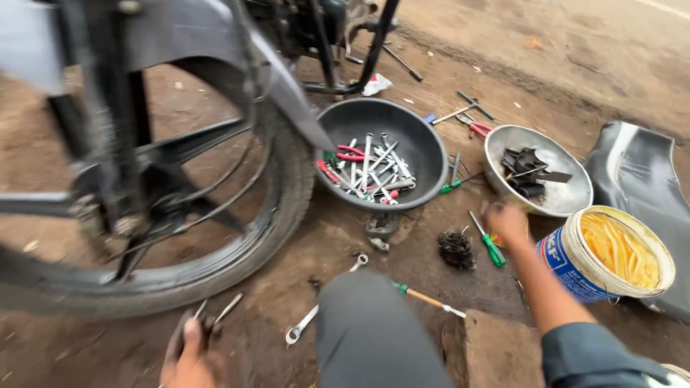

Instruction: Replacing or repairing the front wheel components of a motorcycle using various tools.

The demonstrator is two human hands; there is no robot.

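Observation:
My right hand (507, 223) is stretched out low over the dirt, blurred, with nothing visible in it. It sits just above a green-handled screwdriver (491, 247) and next to the steel bowl (503, 141). At the bottom left, my left hand (190, 357) rests near the ground beside the motorcycle wheel (284, 208). Its dirty fingers are by two thin metal rods (228, 307), and whether it grips them is unclear. My knee (374, 338) in grey trousers fills the lower middle.
A black basin (424, 144) holds several wrenches and red-handled pliers. The steel bowl contains dark metal parts. A round tin of yellow grease (618, 251) stands at right beside a black seat (640, 172). A spanner (300, 327), a wooden-handled screwdriver (430, 299) and a brick (499, 352) lie on the dirt.

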